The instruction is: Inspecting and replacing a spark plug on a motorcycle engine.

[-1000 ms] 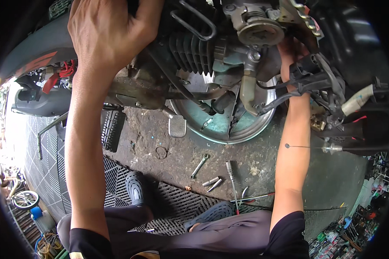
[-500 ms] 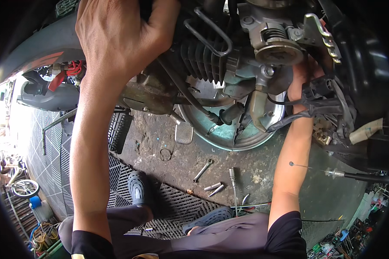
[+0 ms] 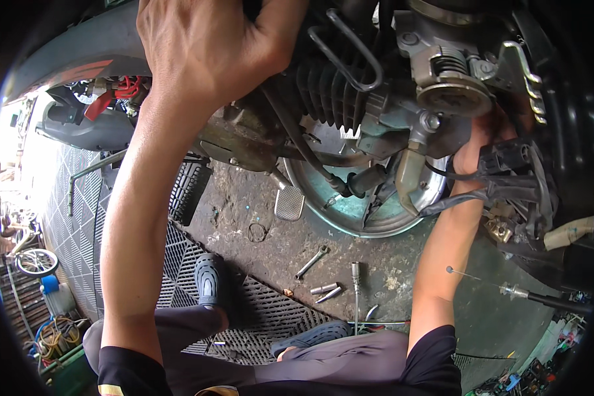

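At the top, my left hand [image 3: 208, 56] rests over the upper part of the motorcycle, back of the hand up. Its fingertips are cut off by the picture's edge and hidden in shadow, so its grip does not show. My right hand [image 3: 487, 132] reaches in under the metal carburetor or throttle body [image 3: 455, 99] with its round cable pulley, fingers hidden behind it. Black-sleeved wires and connectors [image 3: 508, 171] cross in front of that wrist. A loose control cable [image 3: 521, 292] with a small end nipple passes over my right forearm. Between the hands sits the finned engine cylinder [image 3: 327, 92].
Below the engine are a wheel [image 3: 369, 231] and a metal foot pedal [image 3: 289, 202]. On the floor lie a wrench [image 3: 311, 262], sockets [image 3: 325, 290], a long-shafted tool [image 3: 356, 290] and a wire ring [image 3: 257, 231]. My feet stand by black grid matting [image 3: 270, 310]; tools clutter the lower right.
The view has shifted, so the motorcycle appears farther right and a little lower. Both hands stay at the same parts of the machine; the loose cable tilts slightly more.
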### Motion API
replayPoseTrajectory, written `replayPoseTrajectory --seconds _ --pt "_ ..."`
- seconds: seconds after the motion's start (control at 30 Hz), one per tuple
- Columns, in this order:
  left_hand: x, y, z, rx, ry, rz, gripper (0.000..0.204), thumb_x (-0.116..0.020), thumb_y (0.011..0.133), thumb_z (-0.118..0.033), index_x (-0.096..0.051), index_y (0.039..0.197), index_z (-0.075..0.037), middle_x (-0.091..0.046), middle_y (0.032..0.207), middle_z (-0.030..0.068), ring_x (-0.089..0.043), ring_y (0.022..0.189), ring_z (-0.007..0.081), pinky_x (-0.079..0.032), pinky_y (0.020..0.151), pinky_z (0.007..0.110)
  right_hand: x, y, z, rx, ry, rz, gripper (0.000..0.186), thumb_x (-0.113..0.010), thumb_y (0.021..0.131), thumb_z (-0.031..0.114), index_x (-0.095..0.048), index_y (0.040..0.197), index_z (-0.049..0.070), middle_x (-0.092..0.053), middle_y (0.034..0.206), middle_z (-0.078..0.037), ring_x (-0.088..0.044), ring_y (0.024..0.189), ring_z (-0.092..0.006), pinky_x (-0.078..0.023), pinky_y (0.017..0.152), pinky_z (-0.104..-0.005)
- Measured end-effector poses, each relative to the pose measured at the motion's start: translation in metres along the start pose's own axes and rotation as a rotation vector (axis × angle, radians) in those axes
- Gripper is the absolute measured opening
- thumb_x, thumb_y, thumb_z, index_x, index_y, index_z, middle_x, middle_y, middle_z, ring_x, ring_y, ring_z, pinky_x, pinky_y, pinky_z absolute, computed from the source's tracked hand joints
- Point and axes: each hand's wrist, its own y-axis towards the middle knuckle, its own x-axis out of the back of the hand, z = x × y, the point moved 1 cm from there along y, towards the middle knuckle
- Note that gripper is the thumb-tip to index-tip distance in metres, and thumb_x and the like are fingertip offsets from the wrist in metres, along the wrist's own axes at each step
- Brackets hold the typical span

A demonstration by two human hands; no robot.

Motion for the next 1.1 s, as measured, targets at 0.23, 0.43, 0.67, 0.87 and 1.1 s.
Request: replayPoseTrajectory --seconds 0.23,0.43,0.67,0.87,1.1 --pt "0.003 -0.002 0.007 -0.074 0.007 0.034 0.055 -0.056 0.076 -0.016 -0.045 0.127 0.004 -0.060 0.099 0.0246 -0.058 0.088 0.0412 -0.045 0.084 0.049 0.036 -0.010 -0.002 -0.250 -0.236 0.027 0.046 -0.075 0.090 0.025 -0.059 0.126 0.002 -0.066 0.119 -0.012 -0.063 0.109 -0.0228 -0.049 0.097 -0.0354" --pt "0.004 0.001 -0.002 0.004 -0.009 0.019 0.053 -0.055 0.076 -0.016 -0.046 0.125 0.002 -0.060 0.097 0.0241 -0.059 0.089 0.0413 -0.045 0.085 0.049 0.025 -0.013 -0.001 -0.272 -0.283 -0.070 0.056 -0.080 0.087 0.029 -0.055 0.129 0.001 -0.065 0.122 -0.013 -0.064 0.111 -0.0227 -0.050 0.096 -0.0344" --pt "0.004 0.002 -0.006 0.014 0.048 0.050 0.051 -0.054 0.077 -0.014 -0.047 0.125 0.002 -0.059 0.098 0.0247 -0.059 0.091 0.0423 -0.044 0.086 0.050 0.017 -0.009 0.007 -0.281 -0.250 -0.075 0.067 -0.082 0.085 0.036 -0.051 0.133 -0.001 -0.065 0.123 -0.014 -0.064 0.111 -0.0221 -0.050 0.095 -0.0344" --pt "0.006 0.006 -0.013 0.052 -0.014 0.100 0.044 -0.055 0.077 -0.015 -0.049 0.118 0.001 -0.059 0.092 0.0218 -0.059 0.083 0.0391 -0.045 0.079 0.048 -0.006 0.004 0.004 -0.031 -0.005 -0.024 0.065 -0.079 0.089 0.033 -0.049 0.136 0.000 -0.066 0.123 -0.014 -0.064 0.109 -0.0222 -0.048 0.096 -0.0335" --pt "-0.001 0.002 -0.009 -0.014 0.000 0.028 0.042 -0.054 0.078 -0.012 -0.050 0.117 0.001 -0.059 0.089 0.0204 -0.058 0.080 0.0372 -0.045 0.077 0.047 0.029 -0.011 -0.010 0.050 -0.431 0.150 0.049 -0.072 0.093 0.034 -0.058 0.126 0.001 -0.067 0.118 -0.014 -0.065 0.106 -0.0258 -0.048 0.094 -0.0352"
